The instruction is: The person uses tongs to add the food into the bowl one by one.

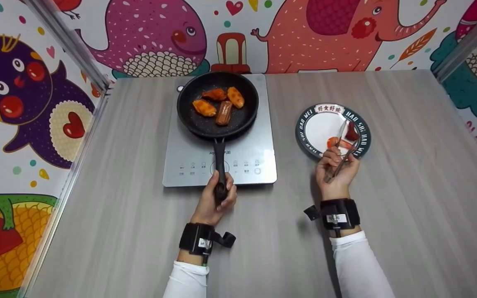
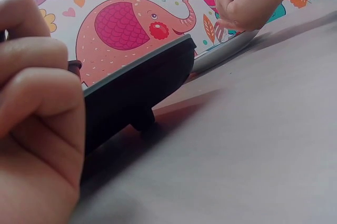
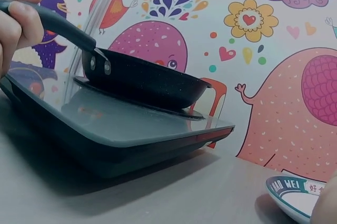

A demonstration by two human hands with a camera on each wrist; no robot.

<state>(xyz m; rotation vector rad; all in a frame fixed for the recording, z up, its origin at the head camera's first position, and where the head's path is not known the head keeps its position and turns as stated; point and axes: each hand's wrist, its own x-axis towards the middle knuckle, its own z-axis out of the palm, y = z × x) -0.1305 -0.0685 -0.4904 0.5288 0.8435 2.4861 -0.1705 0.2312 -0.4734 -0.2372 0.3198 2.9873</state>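
Observation:
My left hand [image 1: 218, 198] grips the black handle of a frying pan [image 1: 218, 131], its fingers curled round the grip. Inside the pan lie several browned food pieces: orange ones that look like chicken wings [image 1: 204, 108] and a scored brown sausage-like piece [image 1: 224, 113]. Over the near right rim of a round plate [image 1: 309, 131], my right hand [image 1: 338, 176] holds metal tongs [image 1: 339, 166], tips pointing into the plate. An orange, shrimp-like piece [image 1: 333, 142] and a dark red piece [image 1: 351, 131] lie by the tongs. I cannot tell whether the tongs grasp either piece.
The pan stands on a flat silver induction cooker [image 1: 197, 176], with its touch controls at the near side. A wood-grain table [image 1: 131, 198] carries everything. Cartoon-printed walls [image 1: 242, 25] with metal corner strips [image 1: 93, 70] close off the back and sides.

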